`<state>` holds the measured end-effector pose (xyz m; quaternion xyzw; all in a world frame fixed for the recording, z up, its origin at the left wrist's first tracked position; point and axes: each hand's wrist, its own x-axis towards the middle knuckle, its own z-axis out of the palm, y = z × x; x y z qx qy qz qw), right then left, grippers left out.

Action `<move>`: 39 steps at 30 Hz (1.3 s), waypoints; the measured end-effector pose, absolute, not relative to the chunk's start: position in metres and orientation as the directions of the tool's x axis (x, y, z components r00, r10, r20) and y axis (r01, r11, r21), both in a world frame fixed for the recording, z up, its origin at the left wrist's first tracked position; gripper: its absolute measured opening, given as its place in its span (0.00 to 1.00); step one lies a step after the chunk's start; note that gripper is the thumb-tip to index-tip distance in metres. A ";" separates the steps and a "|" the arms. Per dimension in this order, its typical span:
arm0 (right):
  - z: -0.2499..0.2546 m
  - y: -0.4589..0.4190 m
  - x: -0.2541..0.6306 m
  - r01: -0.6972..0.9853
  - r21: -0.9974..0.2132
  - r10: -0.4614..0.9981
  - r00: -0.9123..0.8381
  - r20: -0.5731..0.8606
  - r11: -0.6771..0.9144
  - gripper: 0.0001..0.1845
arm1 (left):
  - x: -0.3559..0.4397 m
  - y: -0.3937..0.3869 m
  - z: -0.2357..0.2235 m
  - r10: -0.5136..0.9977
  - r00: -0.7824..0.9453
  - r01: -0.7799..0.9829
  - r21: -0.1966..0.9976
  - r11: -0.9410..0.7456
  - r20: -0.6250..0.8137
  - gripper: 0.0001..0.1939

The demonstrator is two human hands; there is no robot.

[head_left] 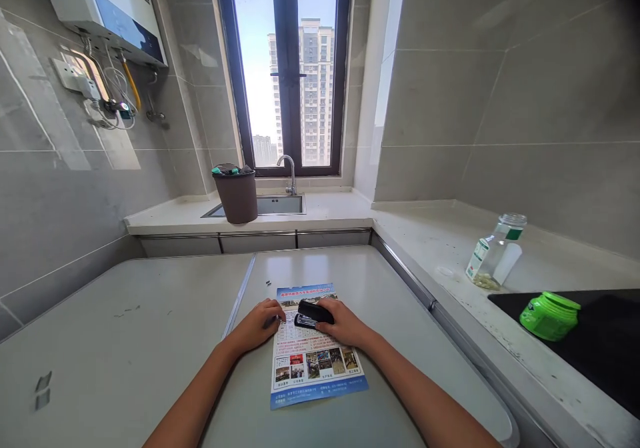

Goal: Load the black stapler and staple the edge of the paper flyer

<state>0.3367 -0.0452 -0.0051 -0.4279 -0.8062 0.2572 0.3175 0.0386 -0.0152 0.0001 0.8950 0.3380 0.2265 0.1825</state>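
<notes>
A printed flyer [320,387], with blue borders and small photos, lies on the pale grey table. My right hand [346,323] is closed around the rear of a black stapler [311,312] that sits over the flyer's upper half. The stapler's jaws point left and stand apart. At the flyer's left edge, my left hand [256,326] has its fingers curled, with fingertips and thumb on the paper's margin. Whatever lies under those fingertips is hidden.
Beyond the table, a brown bucket [237,197] stands at the sink [280,204] with its faucet [291,178]. On the right counter are a glass bottle [500,251] and a green jar [550,316]. Small grey pieces [43,391] lie at the table's left.
</notes>
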 end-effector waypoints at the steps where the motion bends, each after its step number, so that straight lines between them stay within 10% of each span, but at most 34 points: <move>1: -0.006 -0.044 0.338 0.520 -0.693 0.853 -0.435 0.287 0.499 0.17 | 0.039 -0.015 0.000 0.686 0.670 0.528 0.469 -0.708 0.282 0.11; 39: -0.050 -0.039 0.333 0.429 -0.888 0.980 -0.178 0.094 0.163 0.30 | 0.061 -0.014 -0.016 0.758 0.631 0.565 0.573 -0.594 0.165 0.24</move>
